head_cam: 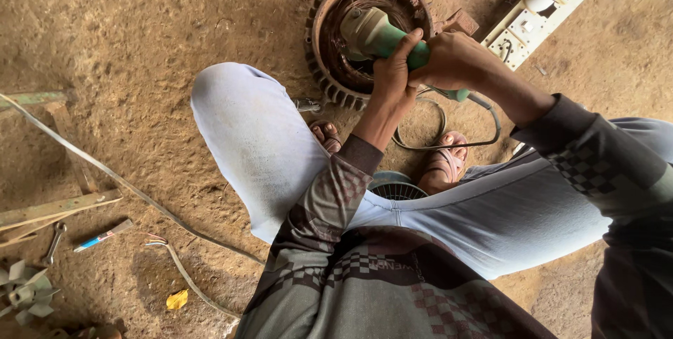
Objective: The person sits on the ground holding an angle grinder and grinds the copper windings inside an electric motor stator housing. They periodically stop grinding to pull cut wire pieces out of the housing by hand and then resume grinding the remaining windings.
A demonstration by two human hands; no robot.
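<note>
The person is squatting over a rusty finned stator (335,65) lying on the dirt floor, with both hands wrapped around a green grinder (382,36). The left hand (392,79) is closing its fingers round the body near the head, steadying it; the right hand (454,58) is clenching the rear handle, likely to keep the tool's nose aimed down into the stator's bore, though its tip is hidden. Its cord (449,144) is looping between the sandalled feet toward a switchboard (540,13) nearby. A spanner (53,241) is lying well apart.
</note>
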